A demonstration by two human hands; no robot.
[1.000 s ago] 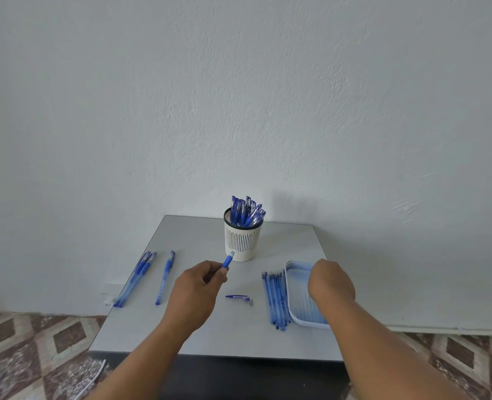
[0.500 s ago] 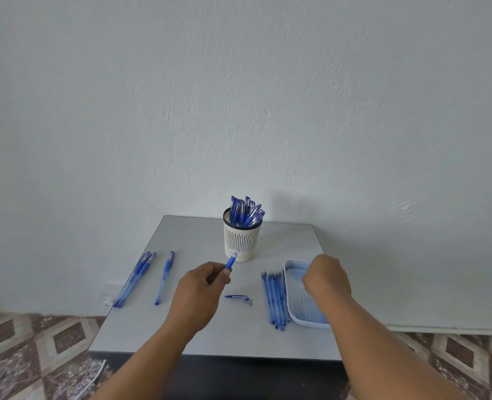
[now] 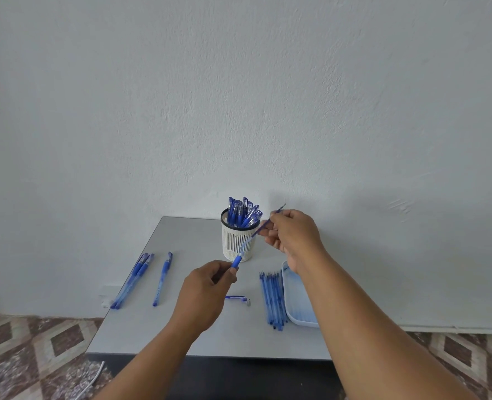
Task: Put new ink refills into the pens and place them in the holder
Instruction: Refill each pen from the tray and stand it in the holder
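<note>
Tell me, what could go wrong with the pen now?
The thin blue ink refill, pinched in the right hand, sits only partly inside the blue pen barrel held by the left hand; it might bend or miss. A hand might bump the white slotted pen holder close behind.

Two bare forearms in view, no sleeves visible to frame edge. Left hand (image 3: 202, 295): no rings, no watch, no glove; wrist bare. Right hand (image 3: 293, 236): same, no jewellery, wrist bare. Nails short, unpainted where visible. No marks or tattoos seen on either arm.
</note>
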